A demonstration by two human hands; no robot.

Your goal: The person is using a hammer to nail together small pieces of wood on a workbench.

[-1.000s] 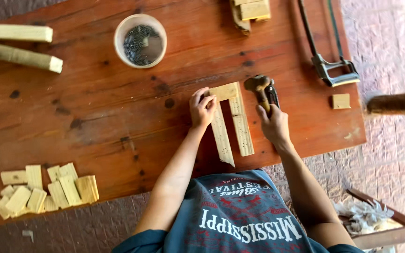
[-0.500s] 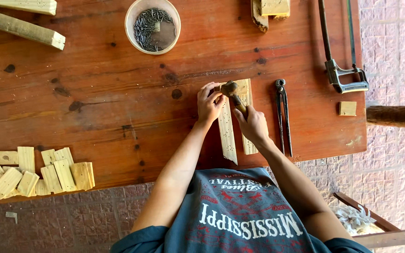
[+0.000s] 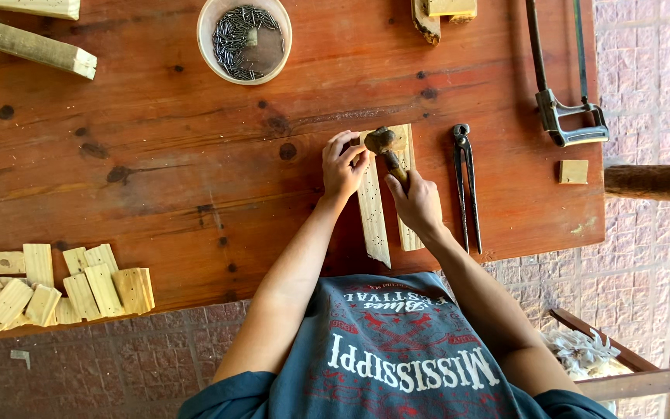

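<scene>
The right hand [image 3: 416,203] has its fingers clamped on a hammer [image 3: 388,149] over a wooden frame [image 3: 385,194] mid-surface, while the left hand [image 3: 343,167] fingers pinch the frame's far left corner; pincers [image 3: 465,182] lie just right

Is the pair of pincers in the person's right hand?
No, the right hand grips a hammer, while the pincers lie untouched on the table.

Your right hand [image 3: 416,203] hides most of the hammer [image 3: 385,147] handle, so you can't read the grip. Any nail under your left hand's [image 3: 343,167] fingers is too small to tell. The top edge cuts off the wooden block [image 3: 443,14] and hacksaw [image 3: 564,85].
</scene>
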